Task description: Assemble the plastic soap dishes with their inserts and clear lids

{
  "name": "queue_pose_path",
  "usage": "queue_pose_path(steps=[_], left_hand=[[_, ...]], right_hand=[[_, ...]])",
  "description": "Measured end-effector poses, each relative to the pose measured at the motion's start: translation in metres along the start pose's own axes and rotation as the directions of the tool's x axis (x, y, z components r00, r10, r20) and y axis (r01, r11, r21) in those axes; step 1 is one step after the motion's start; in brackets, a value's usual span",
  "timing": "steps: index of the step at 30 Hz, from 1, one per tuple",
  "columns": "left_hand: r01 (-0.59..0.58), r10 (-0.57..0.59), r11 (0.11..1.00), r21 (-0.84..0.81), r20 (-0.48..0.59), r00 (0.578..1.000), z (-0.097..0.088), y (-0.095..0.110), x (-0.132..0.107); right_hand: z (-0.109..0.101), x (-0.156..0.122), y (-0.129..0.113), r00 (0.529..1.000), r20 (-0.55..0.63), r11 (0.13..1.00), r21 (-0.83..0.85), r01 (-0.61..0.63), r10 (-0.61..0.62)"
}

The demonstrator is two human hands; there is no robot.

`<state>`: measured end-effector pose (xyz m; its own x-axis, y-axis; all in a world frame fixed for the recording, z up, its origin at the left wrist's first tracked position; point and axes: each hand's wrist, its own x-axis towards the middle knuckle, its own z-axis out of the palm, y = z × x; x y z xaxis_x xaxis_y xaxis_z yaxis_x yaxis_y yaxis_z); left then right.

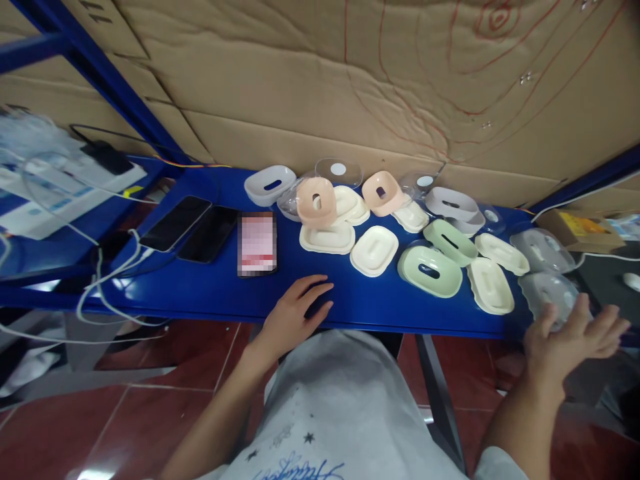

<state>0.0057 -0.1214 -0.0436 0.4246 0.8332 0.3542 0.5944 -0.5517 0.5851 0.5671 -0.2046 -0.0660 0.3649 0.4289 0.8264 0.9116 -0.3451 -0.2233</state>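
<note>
My left hand rests at the front edge of the blue table, fingers stretched and holding nothing. Nearest to it lie a cream plastic piece and a phone with a blurred-out screen. Over at the far right, my right hand is spread open at a clear plastic cover; whether they touch I cannot tell. A second clear cover sits just behind. Left of that hand are a wavy-edged cream piece and a rounded green piece with a slot.
Peach slotted pieces and grey-white ones stand along the cardboard wall. Two dark phones and white cables lie at left. A cardboard box is at right, beside a blue frame post.
</note>
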Motion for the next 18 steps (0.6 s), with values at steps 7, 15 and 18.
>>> queue_pose_path(steps=[7,15,18], left_hand=[[-0.233,0.177,0.952,0.196,0.268,0.947,0.022,0.037,0.033],[-0.23,0.178,0.93,0.287,0.196,0.964,0.03,0.044,0.056],[-0.233,0.203,0.938,0.257,0.139,0.969,0.015,0.027,0.028]], right_hand=[[-0.018,-0.004,-0.175,0.658,0.459,0.773,0.547,0.32,-0.597],[-0.026,0.004,-0.178,0.768,0.382,0.779,0.582,0.233,-0.515],[-0.036,0.0,-0.2,0.771,0.338,0.721,0.658,0.217,-0.54]])
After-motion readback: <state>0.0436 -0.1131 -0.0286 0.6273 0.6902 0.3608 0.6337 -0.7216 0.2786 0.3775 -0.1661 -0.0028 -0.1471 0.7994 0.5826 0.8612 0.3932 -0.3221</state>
